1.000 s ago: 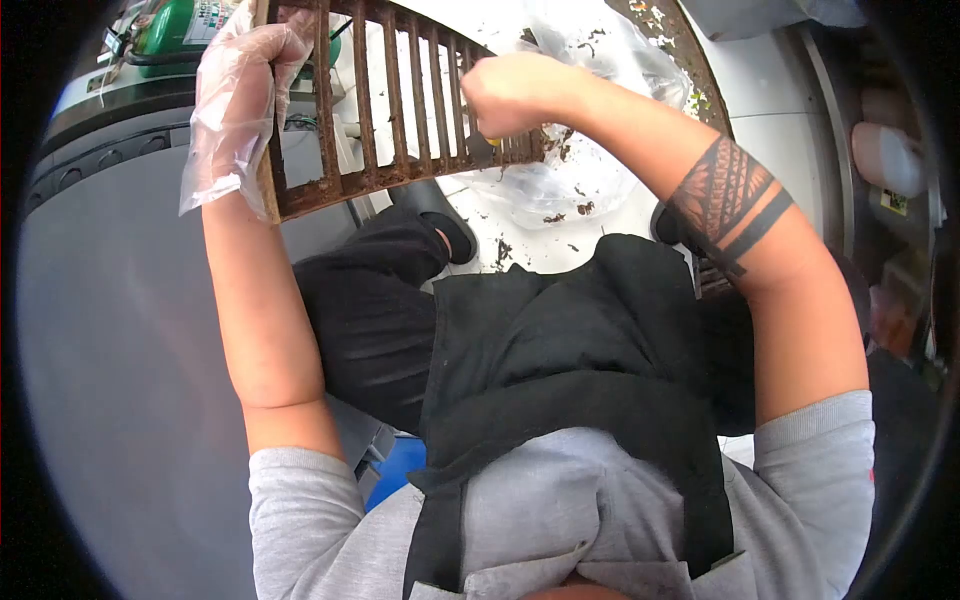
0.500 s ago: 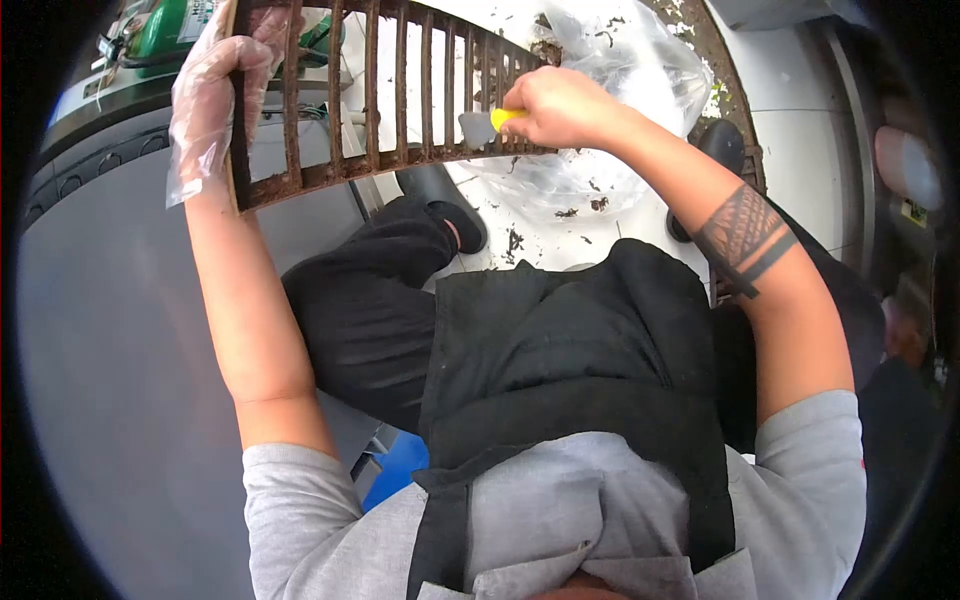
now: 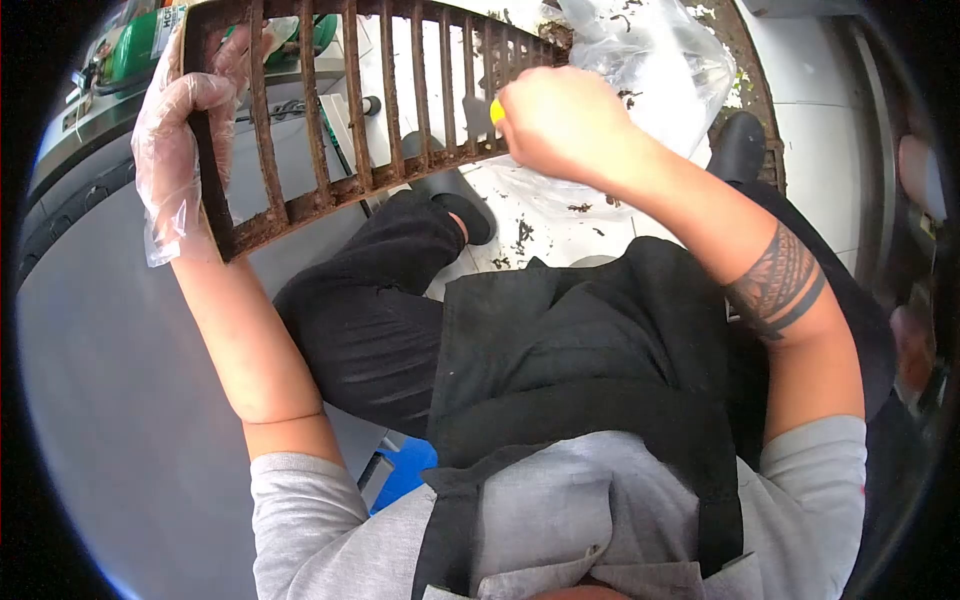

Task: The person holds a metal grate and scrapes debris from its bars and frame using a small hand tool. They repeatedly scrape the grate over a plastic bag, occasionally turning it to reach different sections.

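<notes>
My left hand [image 3: 178, 130], in a clear plastic glove, grips the near end of a rusty metal grate [image 3: 355, 105], fingers wrapped round its end bar. The grate is held up at a tilt, its far end pointing away to the right. In my bare right hand [image 3: 565, 122] is a scraper [image 3: 478, 118]; a bit of its yellow handle shows at the fist, and its grey blade lies over the bars. Dark crust covers the grate's bars and lower edge. Most of the handle is hidden inside my fist.
Beyond the grate a clear plastic bag [image 3: 665, 65] lies on white floor tiles strewn with dark scraps. A debris-lined floor channel [image 3: 762, 85] runs at the right. On the left are a grey panel [image 3: 120, 360] and a green cylinder [image 3: 135, 48]. My black shoes [image 3: 738, 148] rest on the floor.
My left hand and the grate's near end have shifted left and down, the grate tilting more. My right fist has rolled over, hiding more of the yellow handle, while the blade stays at the bars.
</notes>
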Action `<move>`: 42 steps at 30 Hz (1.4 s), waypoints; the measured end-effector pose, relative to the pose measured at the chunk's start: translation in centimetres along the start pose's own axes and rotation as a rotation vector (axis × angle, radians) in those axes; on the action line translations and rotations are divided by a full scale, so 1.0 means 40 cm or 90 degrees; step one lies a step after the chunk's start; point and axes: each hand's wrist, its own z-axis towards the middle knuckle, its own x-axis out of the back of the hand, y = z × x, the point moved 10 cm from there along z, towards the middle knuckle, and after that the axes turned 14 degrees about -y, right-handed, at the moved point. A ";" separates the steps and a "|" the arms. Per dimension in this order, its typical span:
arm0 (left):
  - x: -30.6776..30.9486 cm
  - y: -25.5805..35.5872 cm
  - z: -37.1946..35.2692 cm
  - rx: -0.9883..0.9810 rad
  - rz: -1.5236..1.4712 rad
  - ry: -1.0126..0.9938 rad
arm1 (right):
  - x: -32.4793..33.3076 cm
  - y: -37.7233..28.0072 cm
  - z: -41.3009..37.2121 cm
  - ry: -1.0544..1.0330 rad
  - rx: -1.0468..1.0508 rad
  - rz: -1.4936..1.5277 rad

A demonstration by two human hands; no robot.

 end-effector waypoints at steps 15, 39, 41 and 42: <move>0.005 -0.031 -0.002 -0.021 -0.096 -0.051 | -0.094 -0.078 -0.019 0.065 0.067 -0.039; 0.056 -0.022 -0.012 -0.005 -0.010 0.068 | -0.233 0.124 0.015 0.124 0.129 0.317; 0.071 -0.029 -0.008 -0.027 -0.015 0.073 | -0.231 0.125 0.012 0.125 0.125 0.329; 0.078 -0.025 -0.008 -0.052 -0.021 0.077 | -0.233 0.127 0.014 0.070 0.088 0.354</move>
